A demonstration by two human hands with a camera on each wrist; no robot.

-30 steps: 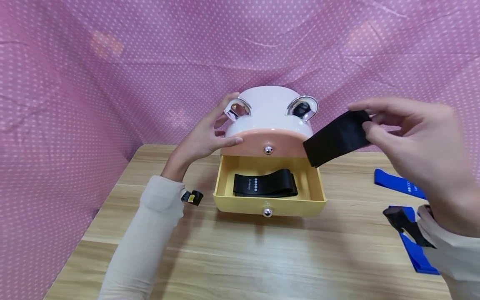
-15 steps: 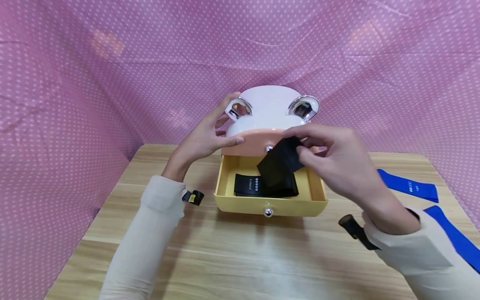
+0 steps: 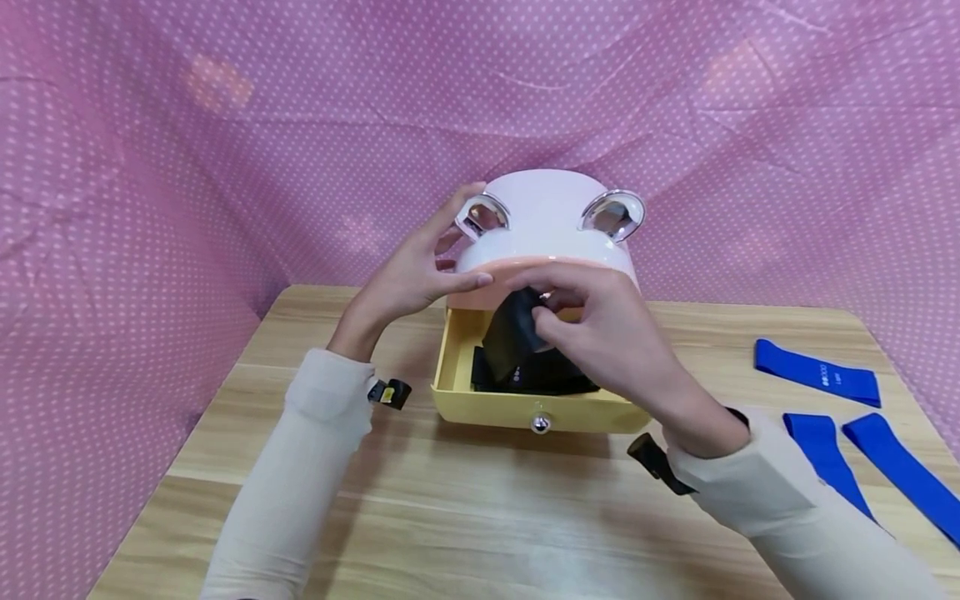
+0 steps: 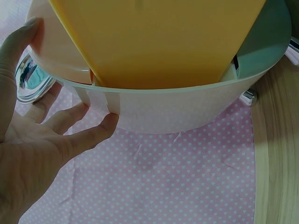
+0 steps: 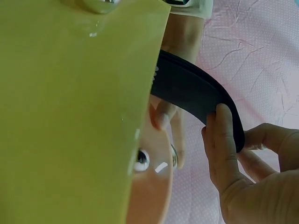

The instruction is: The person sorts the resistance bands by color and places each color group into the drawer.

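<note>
A white storage box (image 3: 547,208) with silver ears stands on the table, its yellow drawer (image 3: 487,408) pulled out beneath a peach drawer front (image 3: 468,293). My left hand (image 3: 416,267) grips the box's left side, thumb on the peach front and fingers bent against the white wall (image 4: 159,109). Over the drawer, my right hand (image 3: 600,321) pinches a folded black resistance band (image 3: 513,333) by its upper end. Its lower part hangs into the drawer, overlapping another black band (image 3: 555,375) lying there. In the right wrist view, the yellow drawer hides part of the held band (image 5: 187,86).
On the right of the wooden table (image 3: 487,517) lie three blue resistance bands: one at the back (image 3: 817,375), one beside the right sleeve (image 3: 825,454), one farther right (image 3: 903,471). A pink dotted cloth (image 3: 375,108) hangs behind and at both sides.
My right hand has carried the black band leftward from right of the box and lowered it over the drawer. The left hand has stayed on the box.
</note>
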